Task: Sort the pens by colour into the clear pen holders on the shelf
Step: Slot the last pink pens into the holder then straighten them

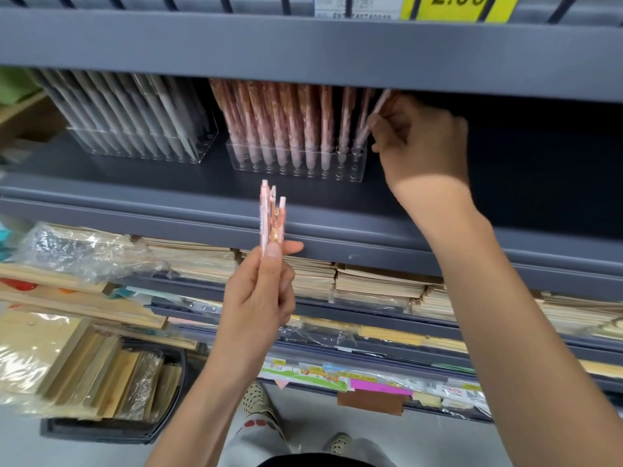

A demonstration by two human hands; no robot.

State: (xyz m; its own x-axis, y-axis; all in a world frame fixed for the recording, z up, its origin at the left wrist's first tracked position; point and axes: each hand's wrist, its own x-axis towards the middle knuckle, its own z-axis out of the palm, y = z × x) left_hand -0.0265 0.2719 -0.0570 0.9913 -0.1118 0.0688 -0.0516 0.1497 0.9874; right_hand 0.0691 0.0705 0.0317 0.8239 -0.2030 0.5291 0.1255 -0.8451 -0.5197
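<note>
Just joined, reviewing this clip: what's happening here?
A person is stocking pens on a grey shelf. The right hand pinches one pink pen at the right end of the clear holder of pink pens, apparently slotting it in. The left hand holds a bunch of pink pens upright in front of the shelf. A second clear holder to the left is filled with grey pens.

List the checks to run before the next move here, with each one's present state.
1. Right hand grips one pink pen: ok.
2. Its colour matches the pink pen holder: ok.
3. Pen tip seated in a hole: cannot tell, blurred.
4. Empty holes at the holder's right end: ok.
5. Left hand holds the spare pink pens securely: ok.
</note>
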